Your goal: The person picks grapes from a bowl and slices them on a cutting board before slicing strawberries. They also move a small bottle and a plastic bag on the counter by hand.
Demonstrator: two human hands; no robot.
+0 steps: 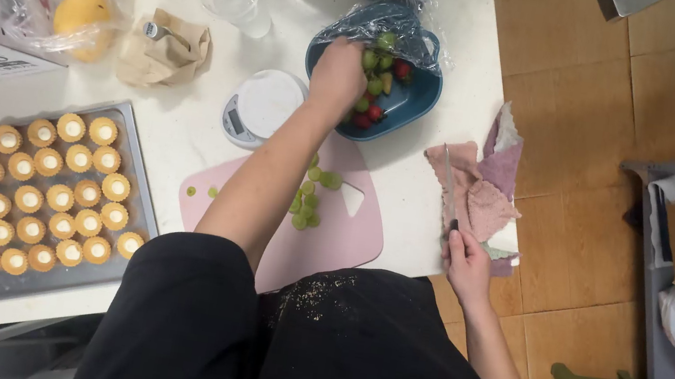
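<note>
White desk (186, 131) fills the head view, tan tiled floor (584, 209) to the right. Left hand (339, 74) reaches into a blue bowl (408, 106) of green and red fruit (378, 66), wrapped in clear film at the back; fingers are buried among the fruit, so whether they are curled on a piece can't be told. Right hand (465, 266) rests at the desk edge, fingers clamped on a knife handle, knife (449, 184) blade lying over a pink cloth (480, 193). Pink cutting board (322, 232) sits between the hands with cut green pieces (307, 203) on it. Baking tray (134, 177) of small filled tart shells (34, 193) lies far left, kitchen scale (261, 107) just beside the bowl. Judgement: grab a few fruit only, keep the blade pointed away and flat while the other hand is busy.
</note>
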